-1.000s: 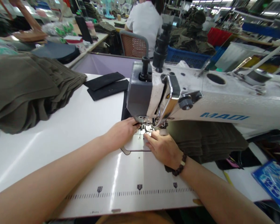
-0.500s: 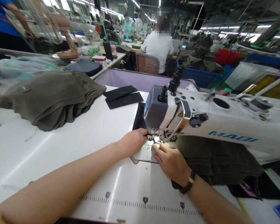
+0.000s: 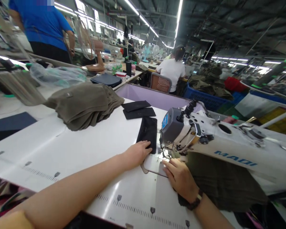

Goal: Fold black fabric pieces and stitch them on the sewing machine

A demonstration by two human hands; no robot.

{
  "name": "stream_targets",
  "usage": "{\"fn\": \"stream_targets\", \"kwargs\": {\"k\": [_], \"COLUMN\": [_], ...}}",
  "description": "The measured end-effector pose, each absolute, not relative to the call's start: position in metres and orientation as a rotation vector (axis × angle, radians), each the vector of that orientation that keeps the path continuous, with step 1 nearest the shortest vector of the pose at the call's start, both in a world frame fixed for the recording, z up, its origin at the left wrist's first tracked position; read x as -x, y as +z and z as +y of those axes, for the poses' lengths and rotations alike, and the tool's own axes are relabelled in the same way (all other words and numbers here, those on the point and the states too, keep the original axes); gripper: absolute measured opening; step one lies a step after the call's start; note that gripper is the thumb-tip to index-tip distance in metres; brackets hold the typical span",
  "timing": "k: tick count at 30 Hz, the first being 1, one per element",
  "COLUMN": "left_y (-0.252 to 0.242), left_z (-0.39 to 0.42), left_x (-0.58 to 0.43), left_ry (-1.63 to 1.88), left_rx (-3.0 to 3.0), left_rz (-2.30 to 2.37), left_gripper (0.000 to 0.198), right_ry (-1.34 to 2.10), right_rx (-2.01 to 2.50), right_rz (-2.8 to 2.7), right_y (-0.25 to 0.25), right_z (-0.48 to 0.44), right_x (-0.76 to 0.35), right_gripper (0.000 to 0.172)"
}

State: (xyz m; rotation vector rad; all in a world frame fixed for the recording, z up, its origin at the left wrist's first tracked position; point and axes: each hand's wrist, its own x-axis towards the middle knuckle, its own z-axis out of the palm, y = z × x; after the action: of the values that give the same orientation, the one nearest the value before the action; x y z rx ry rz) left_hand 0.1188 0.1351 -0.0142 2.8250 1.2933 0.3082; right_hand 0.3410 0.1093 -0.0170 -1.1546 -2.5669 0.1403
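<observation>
While left hand (image 3: pixel 138 154) lies palm-down, right hand (image 3: pixel 181 178) curls.

sewing machine (image 3: pixel 228 148): "MAQI" | tabletop scale (image 3: pixel 153 211): "0" mark

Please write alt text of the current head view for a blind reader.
A person's left hand rests on a flat black piece beside a sewing machine; the right hand is at its metal plate. One olive cloth stack lies left, a second stack beneath the machine.
</observation>
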Motion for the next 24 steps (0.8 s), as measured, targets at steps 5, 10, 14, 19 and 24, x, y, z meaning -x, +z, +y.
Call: {"fn": "stream_targets", "kwargs": {"k": [5,10,14,19,24], "left_y": [-0.012,-0.004,-0.01,-0.021,-0.022], "left_z": [0.06,0.028,0.033,0.027,0.008], "left_x": [-0.07,-0.055,-0.056,-0.047,-0.031], "left_ry": [0.221,0.22,0.247,0.277,0.37], "left_rx": [-2.829,-2.8,-2.859,-2.888,-2.822], "left_rz": [1.307,1.4,1.435,1.439,1.469], "left_gripper": [0.033,0.032,0.033,0.031,0.031], "right_ry": [0.193,0.201,0.139,0.048,0.038], "right_rx": [1.013,0.95,1.056,1.202,1.29], "right_rz": [-2.642,-2.767,-2.751,-2.713,-2.686], "right_y": [-0.002,0.012,0.014,0.001,-0.008], "right_z": [0.098,0.088,0.094,0.111,0.126], "right_x": [-0.338,-0.307,-0.266,-0.229,-0.22], "right_gripper": [0.023,0.022,0.027,0.038,0.032]}}
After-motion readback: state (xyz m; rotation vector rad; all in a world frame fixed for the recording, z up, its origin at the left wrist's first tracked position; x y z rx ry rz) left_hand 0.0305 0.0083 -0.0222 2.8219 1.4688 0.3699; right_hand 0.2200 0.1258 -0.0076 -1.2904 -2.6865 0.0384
